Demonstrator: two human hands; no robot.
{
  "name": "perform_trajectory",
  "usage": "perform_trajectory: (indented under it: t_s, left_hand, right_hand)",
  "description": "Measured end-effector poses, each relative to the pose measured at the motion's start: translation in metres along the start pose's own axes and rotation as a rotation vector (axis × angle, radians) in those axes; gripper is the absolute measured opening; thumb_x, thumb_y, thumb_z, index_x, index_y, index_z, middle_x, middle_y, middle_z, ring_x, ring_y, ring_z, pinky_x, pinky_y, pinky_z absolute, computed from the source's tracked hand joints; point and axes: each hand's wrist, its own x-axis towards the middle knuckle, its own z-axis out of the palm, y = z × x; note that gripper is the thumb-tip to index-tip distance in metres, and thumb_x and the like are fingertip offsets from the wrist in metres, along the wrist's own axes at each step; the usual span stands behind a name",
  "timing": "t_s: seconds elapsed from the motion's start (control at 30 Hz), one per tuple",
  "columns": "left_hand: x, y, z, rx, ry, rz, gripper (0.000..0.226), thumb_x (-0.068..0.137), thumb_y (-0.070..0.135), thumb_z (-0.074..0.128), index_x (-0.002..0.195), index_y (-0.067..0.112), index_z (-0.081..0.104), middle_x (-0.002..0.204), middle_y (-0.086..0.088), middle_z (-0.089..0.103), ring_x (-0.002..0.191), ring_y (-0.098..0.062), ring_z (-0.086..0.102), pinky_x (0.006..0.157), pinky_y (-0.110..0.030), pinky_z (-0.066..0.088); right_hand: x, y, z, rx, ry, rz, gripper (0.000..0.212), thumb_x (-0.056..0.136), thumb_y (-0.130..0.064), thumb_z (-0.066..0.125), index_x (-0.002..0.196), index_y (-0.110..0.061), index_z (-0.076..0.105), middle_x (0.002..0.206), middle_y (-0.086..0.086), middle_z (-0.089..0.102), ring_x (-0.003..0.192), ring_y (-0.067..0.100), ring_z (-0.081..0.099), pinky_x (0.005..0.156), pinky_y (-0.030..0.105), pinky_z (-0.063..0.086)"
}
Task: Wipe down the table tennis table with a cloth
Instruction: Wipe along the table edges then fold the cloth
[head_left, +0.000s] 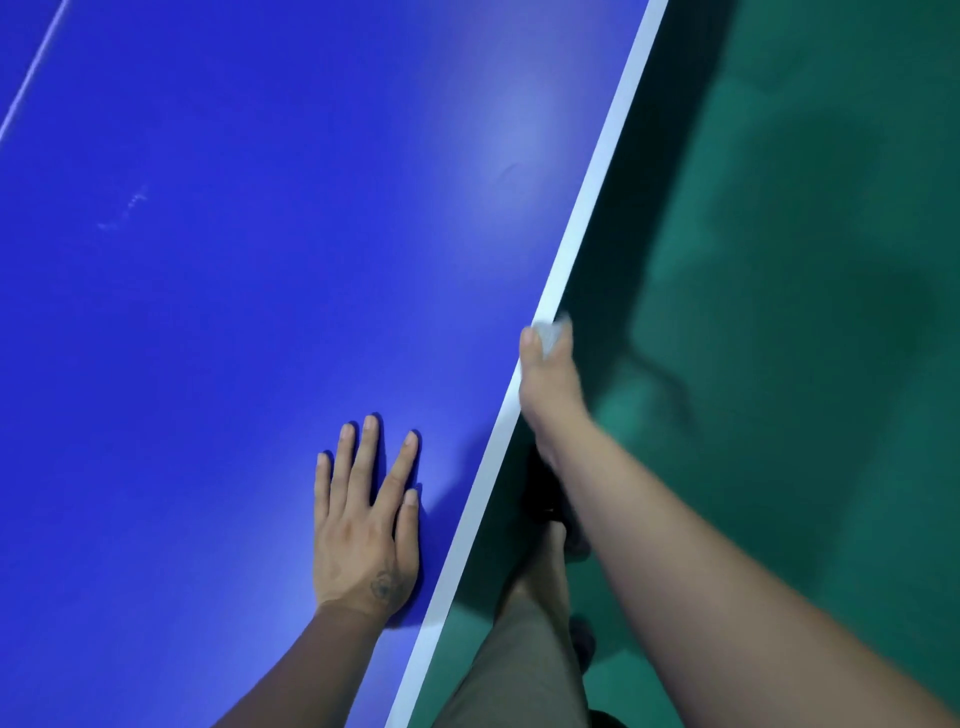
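The blue table tennis table (234, 260) fills the left of the view, and its white edge line (587, 218) runs diagonally from the top right down to the bottom middle. My left hand (366, 525) lies flat on the blue surface near that edge, fingers spread, holding nothing. My right hand (548, 382) is at the table's edge, blurred, its fingers closed around a small pale cloth (553, 332) that pokes out at the fingertips and touches the white edge.
Green floor (779, 312) lies to the right of the table. My leg in tan shorts (519, 665) and a foot stand close beside the edge. A faint white smudge (124, 210) marks the surface at left. A white centre line (31, 83) crosses the top left corner.
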Motion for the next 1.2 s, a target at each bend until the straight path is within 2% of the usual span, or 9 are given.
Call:
perform_trajectory:
  t_s: [0.17,0.33,0.5,0.67,0.8,0.87,0.93,1.07,1.2]
  left_hand:
    - [0.002,0.002,-0.001,-0.064,0.011,-0.059,0.052,0.108,0.022,0.040,0.158,0.022,0.052,0.176,-0.004,0.029,0.165,-0.032,0.020,0.129,-0.066,0.020]
    - [0.071,0.026,-0.002,-0.239,0.152,-0.170,0.049,0.103,0.011,0.053,0.151,0.010,0.060,0.167,-0.005,0.044,0.163,-0.028,0.028,0.131,-0.064,0.018]
    - [0.226,0.081,0.001,-0.377,0.258,-0.031,0.049,0.104,0.005,0.055,0.153,0.011,0.057,0.167,-0.006,0.045,0.163,-0.030,0.028,0.134,-0.053,0.016]
    - [0.363,0.128,0.003,-0.417,0.083,0.017,0.054,0.107,0.018,0.049,0.160,0.016,0.048,0.172,-0.005,0.037,0.165,-0.024,0.021,0.136,-0.043,0.012]
    - [0.440,0.156,0.005,-0.268,0.006,0.122,0.057,0.107,0.022,0.046,0.163,0.016,0.043,0.174,-0.008,0.033,0.165,-0.029,0.019,0.135,-0.045,0.008]
    - [0.468,0.165,0.010,-0.089,-0.032,0.139,0.059,0.109,0.030,0.043,0.166,0.018,0.035,0.176,-0.007,0.027,0.166,-0.030,0.013,0.135,-0.048,0.005]
    - [0.491,0.174,0.015,0.027,-0.048,0.121,0.061,0.111,0.040,0.036,0.169,0.021,0.028,0.178,-0.007,0.021,0.167,-0.029,0.008,0.135,-0.051,0.001]
    - [0.513,0.184,0.026,0.044,-0.044,0.130,0.062,0.112,0.048,0.025,0.170,0.026,0.024,0.180,-0.005,0.014,0.167,-0.027,0.005,0.135,-0.051,0.001]
    - [0.514,0.182,0.031,0.016,-0.008,0.109,0.060,0.112,0.047,0.023,0.169,0.029,0.030,0.179,-0.002,0.017,0.167,-0.024,0.008,0.135,-0.047,0.003]
  right_hand:
    - [-0.024,0.021,0.013,0.043,0.008,0.061,0.063,0.115,-0.033,0.037,0.170,-0.033,0.006,0.172,-0.012,0.022,0.134,0.007,0.041,0.103,0.026,0.030]
    - [0.040,-0.027,-0.009,0.035,-0.034,0.030,0.066,0.115,-0.038,0.035,0.170,-0.027,0.000,0.176,-0.014,0.009,0.156,0.010,0.024,0.109,0.023,0.020]
    - [0.125,-0.093,-0.030,-0.042,0.002,-0.014,0.059,0.113,-0.043,0.034,0.165,-0.020,0.019,0.166,0.002,0.034,0.145,0.021,0.041,0.104,0.031,0.030]
    - [0.178,-0.152,-0.045,-0.015,0.041,-0.030,0.045,0.114,-0.039,0.035,0.151,-0.014,0.041,0.134,-0.004,0.051,0.111,0.011,0.049,0.093,0.024,0.035]
    - [0.152,-0.125,-0.036,-0.006,0.073,-0.073,0.046,0.110,-0.045,0.039,0.149,-0.022,0.037,0.145,0.002,0.047,0.124,0.018,0.049,0.106,0.030,0.035]
    - [0.127,-0.105,-0.032,-0.016,0.053,-0.071,0.061,0.114,-0.039,0.037,0.169,-0.025,0.013,0.172,-0.010,0.022,0.153,0.009,0.029,0.117,0.020,0.021]
    - [0.109,-0.094,-0.028,-0.012,0.035,-0.038,0.065,0.116,-0.036,0.034,0.171,-0.031,-0.001,0.175,-0.022,0.003,0.158,-0.001,0.016,0.116,0.015,0.014]
    - [0.109,-0.102,-0.027,0.014,0.015,-0.004,0.063,0.116,-0.037,0.032,0.170,-0.035,-0.001,0.174,-0.027,0.002,0.146,-0.011,0.022,0.112,0.016,0.018]
    - [0.165,-0.143,-0.041,0.043,0.058,-0.012,0.062,0.115,-0.039,0.032,0.170,-0.030,0.005,0.176,-0.014,0.013,0.157,0.009,0.024,0.113,0.021,0.020]
